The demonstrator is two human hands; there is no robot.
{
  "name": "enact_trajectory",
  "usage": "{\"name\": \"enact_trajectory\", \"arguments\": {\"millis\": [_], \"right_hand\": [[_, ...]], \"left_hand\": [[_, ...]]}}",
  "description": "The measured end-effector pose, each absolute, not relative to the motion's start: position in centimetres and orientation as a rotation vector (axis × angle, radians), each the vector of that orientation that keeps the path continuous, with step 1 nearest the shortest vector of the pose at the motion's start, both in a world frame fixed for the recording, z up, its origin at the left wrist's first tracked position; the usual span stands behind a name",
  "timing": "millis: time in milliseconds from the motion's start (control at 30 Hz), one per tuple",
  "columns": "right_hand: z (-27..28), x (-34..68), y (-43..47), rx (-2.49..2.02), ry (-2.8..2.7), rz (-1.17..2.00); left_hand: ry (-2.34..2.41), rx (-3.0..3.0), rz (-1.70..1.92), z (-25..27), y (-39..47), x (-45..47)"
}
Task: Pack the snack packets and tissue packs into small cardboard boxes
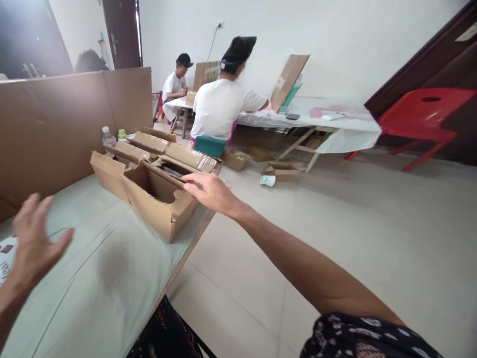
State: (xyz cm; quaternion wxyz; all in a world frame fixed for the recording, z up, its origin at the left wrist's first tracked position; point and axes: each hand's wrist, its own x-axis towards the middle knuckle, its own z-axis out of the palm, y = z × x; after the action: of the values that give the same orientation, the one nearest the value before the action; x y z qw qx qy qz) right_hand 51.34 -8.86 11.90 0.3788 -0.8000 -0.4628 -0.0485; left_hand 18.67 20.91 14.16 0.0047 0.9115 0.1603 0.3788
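My right hand (pixel 208 191) reaches across to an open cardboard box (pixel 152 209) at the table's corner. Its thumb and fingers close over the box's far-right rim, beside a second open box holding something dark grey (pixel 172 171) that I cannot make out. The near box has a curved notch in its wall, and its inside is in shadow. At the left, my left hand (pixel 35 238) is raised over the table, fingers spread and slightly blurred, with nothing in it. Partly behind that wrist lies a white printed item (pixel 8 251).
Behind the boxes stand a clear bottle (pixel 108 136) and a tall cardboard panel (pixel 67 129). Two people sit at another table (pixel 350 134) farther back. Small boxes (pixel 283 171) and a paper cup (pixel 267 180) lie on the floor; a red chair (pixel 425 119) stands right.
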Motion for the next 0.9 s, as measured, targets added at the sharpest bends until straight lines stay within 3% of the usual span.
{"name": "enact_trajectory", "arguments": {"millis": [133, 300, 633, 900], "right_hand": [[12.1, 50.6, -9.0, -2.006, -1.336, -0.098], [12.9, 52.4, -9.0, -1.934, -1.395, 0.201], [14.9, 56.7, -2.4, -2.651, -1.464, 0.183], [13.4, 56.9, 0.0, -2.785, -1.469, 0.234]], "left_hand": [[-0.353, 3.074, 0.808, 15.2, 13.4, 29.6], [-0.516, 3.118, 0.117, 16.4, 10.3, 38.3], [-0.545, 3.051, -0.026, 16.5, 10.5, 39.8], [-0.536, 2.946, -0.069, 16.8, 10.8, 39.9]]}}
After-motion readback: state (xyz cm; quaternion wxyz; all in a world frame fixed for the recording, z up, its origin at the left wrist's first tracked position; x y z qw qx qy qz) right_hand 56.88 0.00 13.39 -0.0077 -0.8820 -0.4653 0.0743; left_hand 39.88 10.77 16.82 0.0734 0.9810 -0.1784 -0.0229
